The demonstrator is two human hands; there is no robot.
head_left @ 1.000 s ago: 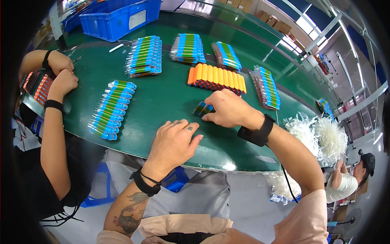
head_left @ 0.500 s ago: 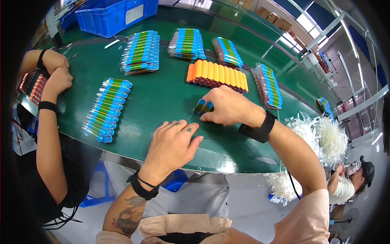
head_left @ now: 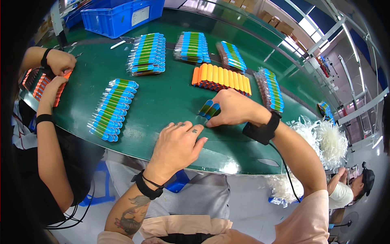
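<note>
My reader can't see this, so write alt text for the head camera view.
A person's right hand holds small blue-and-green pieces at a green table, the left hand nearby. Around them lie an orange stack and blue-and-green stacks.

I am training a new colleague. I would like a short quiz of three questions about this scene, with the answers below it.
1. Fill in the colour: the left hand rests on the ____ table.

2. True or false: the orange block is farther from the table's near edge than the right hand.

3. What is the right hand holding?
A. a white stick
B. small blue-and-green pieces
C. a blue bin

Key: 1. green; 2. true; 3. B.
</note>
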